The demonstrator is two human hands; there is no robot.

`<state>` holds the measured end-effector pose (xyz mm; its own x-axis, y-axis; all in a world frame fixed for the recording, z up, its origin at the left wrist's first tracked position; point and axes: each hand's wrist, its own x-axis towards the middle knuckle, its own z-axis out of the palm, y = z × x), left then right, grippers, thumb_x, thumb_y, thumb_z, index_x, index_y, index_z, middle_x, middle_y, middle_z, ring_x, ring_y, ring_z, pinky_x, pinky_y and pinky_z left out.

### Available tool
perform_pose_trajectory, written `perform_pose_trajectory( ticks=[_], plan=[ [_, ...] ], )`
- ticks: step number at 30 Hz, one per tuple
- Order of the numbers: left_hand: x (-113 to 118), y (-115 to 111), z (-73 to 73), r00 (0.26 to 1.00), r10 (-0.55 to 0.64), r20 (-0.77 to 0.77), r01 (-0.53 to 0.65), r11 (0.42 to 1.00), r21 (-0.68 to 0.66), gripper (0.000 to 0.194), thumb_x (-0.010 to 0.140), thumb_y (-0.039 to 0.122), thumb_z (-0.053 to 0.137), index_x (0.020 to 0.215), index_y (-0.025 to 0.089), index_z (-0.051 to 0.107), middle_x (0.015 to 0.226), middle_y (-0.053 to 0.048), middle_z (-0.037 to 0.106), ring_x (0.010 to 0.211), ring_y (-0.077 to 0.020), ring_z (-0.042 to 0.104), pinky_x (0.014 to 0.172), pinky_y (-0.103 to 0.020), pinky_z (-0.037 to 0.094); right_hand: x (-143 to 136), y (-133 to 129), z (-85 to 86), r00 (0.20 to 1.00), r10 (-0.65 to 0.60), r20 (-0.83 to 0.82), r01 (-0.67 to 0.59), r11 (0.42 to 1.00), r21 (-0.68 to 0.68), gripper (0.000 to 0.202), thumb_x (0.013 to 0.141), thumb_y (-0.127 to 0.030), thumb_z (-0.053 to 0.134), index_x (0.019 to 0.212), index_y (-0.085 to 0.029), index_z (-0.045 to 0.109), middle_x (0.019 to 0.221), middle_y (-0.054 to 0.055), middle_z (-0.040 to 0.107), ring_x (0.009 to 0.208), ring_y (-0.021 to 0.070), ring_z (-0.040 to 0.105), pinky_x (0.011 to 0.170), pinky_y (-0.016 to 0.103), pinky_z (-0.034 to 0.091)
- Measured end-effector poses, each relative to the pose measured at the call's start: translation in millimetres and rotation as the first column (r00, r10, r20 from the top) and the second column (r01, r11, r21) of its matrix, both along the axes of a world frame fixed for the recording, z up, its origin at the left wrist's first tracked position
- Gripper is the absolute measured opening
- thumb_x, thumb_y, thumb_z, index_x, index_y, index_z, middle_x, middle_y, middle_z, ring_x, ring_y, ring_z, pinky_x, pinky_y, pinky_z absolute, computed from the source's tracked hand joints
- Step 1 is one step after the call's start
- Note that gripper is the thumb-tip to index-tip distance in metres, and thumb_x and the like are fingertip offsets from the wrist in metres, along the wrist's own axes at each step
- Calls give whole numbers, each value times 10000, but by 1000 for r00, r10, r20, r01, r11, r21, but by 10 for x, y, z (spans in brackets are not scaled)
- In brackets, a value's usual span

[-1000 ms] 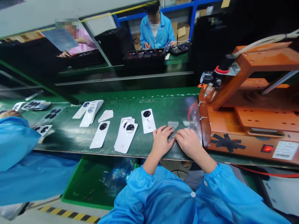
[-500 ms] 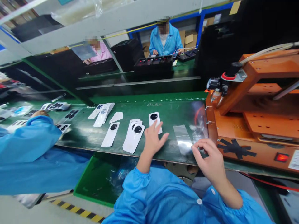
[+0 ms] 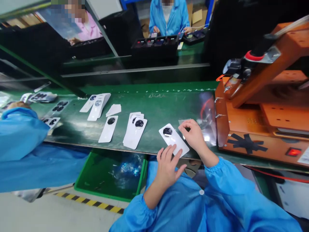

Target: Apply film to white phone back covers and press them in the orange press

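A white phone back panel (image 3: 174,140) with a round black camera area lies tilted near the front edge of the green bench. My left hand (image 3: 168,165) rests its spread fingertips on the panel's lower end. To the panel's right, my right hand (image 3: 193,133) has thumb and forefinger pinched at the edge of a clear film (image 3: 181,122), which is mostly hidden under the hand. Left of them lie a stack of white panels (image 3: 135,132), a single panel (image 3: 108,129), a white paper scrap (image 3: 114,110) and another stack (image 3: 98,108) farther back.
An orange press machine (image 3: 251,129) stands on the right. A green bin (image 3: 106,180) with clear plastic sits below the bench edge. At the left is a co-worker's blue sleeve (image 3: 24,132). Two people sit across, behind black trays (image 3: 154,48).
The single panel has come toward the front edge and turned, with my left hand now on its lower end. My right hand has moved left and up to the film. The camera view has shifted.
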<state>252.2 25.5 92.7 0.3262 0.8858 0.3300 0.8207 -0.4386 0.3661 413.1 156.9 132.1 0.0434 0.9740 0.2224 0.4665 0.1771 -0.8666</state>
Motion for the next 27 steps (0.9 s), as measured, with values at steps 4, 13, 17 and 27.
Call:
perform_pose_trajectory(
  ticks=[4, 13, 17, 27],
  plan=[
    [-128, 131, -149, 999, 47, 24, -47, 999, 3, 717, 874, 618, 650, 1478, 258, 511, 1580, -146, 455, 1456, -361, 415, 1219, -566, 191, -179, 126, -68, 997, 45, 64, -40, 997, -67, 168, 841, -309, 619, 751, -236, 741, 999, 56, 663, 1011, 244, 593, 958, 451, 431],
    [-105, 183, -477, 993, 109, 53, -113, 990, 88, 618, 901, 596, 613, 1452, 320, 557, 1544, -77, 522, 1419, -304, 476, 1199, -483, 230, -469, 184, -52, 981, 72, 178, -45, 988, -151, 193, 859, -344, 617, 758, -235, 741, 1036, 56, 665, 1058, 267, 566, 960, 475, 356],
    [-105, 206, -481, 992, 104, 71, -113, 984, 138, 588, 914, 570, 610, 1438, 305, 574, 1528, -81, 541, 1406, -289, 491, 1190, -461, 233, -514, 156, -78, 961, 34, 273, -6, 995, -103, 206, 882, -338, 602, 773, -230, 739, 1050, 56, 668, 1080, 275, 549, 958, 478, 316],
    [-85, 246, -511, 990, 105, 99, -130, 948, 291, 561, 929, 587, 578, 1378, 255, 635, 1464, -97, 603, 1372, -256, 520, 1173, -422, 256, -515, 124, -119, 945, -13, 327, 29, 999, -42, 221, 887, -330, 572, 777, -218, 727, 1040, 65, 667, 1053, 265, 531, 917, 435, 291]
  ],
)
